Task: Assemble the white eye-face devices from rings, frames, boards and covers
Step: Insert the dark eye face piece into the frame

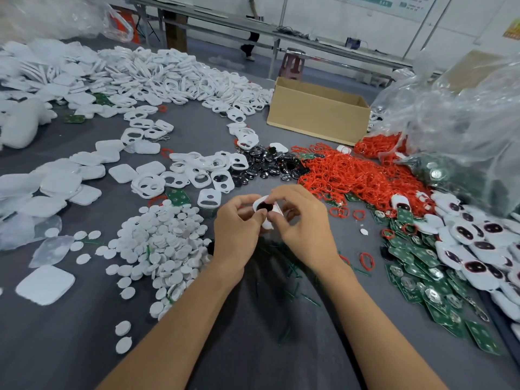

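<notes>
Though half hidden by fingers, plainly a white eye-face device (266, 212) at centre frame: rounded white shell, one dark glossy eye showing on its upper face, held over the grey tabletop (253, 319). Gripped from both sides: left hand (239, 229) curled round its left edge, thumb tip at the dark eye; right hand (302, 220) pinching the right edge with bent fingertips, knuckles up. Both forearms reaching in from the bottom of the frame, converging. Hemmed in closely: heap of white discs (166, 237) just left of the left wrist, red rings (357, 173) and dark domes (264, 164) above, green boards (422, 266) and finished faces (478, 249) at right, white frames (197, 170) to the upper left of the hands. Open grey surface only below and between the forearms, strewn with thin green slivers (292, 274).
</notes>
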